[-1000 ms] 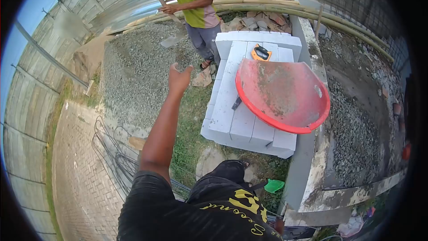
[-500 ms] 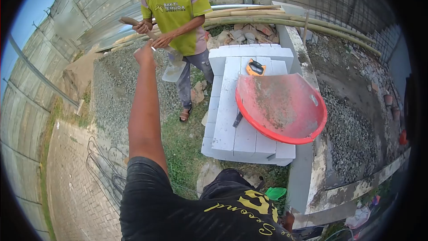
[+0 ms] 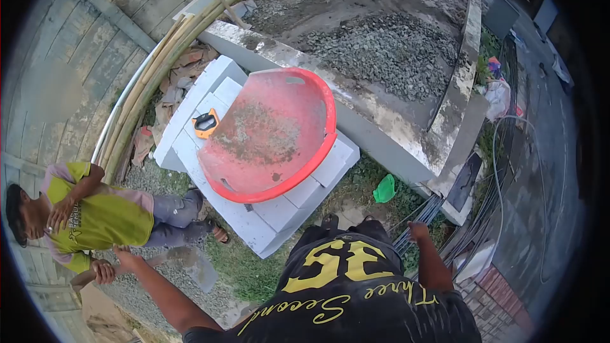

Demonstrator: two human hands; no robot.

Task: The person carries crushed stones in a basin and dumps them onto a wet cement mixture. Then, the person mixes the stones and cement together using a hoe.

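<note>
At the lower left, my left hand [image 3: 129,259] is at the shaft of a shovel [image 3: 155,258], its fingers seemingly closed around it. The shovel's grey blade points towards the ground. A co-worker's hand [image 3: 103,271] grips the same shaft nearer its end. The co-worker's other hand [image 3: 58,216] is raised near the chest with a small white stick, perhaps a cigarette. My right hand [image 3: 418,231] hangs at my side above bundled rods, holding nothing that I can see, its fingers loosely apart.
A red basin-like piece [image 3: 267,133], crusted with mortar, lies on stacked white blocks [image 3: 254,225] beside an orange-handled saw [image 3: 205,124]. Behind runs a low wall [image 3: 375,121] with gravel [image 3: 394,51] beyond it. A green plastic item [image 3: 384,188] lies on the grass.
My view has swung right, so the co-worker now appears at the lower left. The small white stick near my left hand is now by the co-worker's raised hand. My left hand is now at the shovel shaft.
</note>
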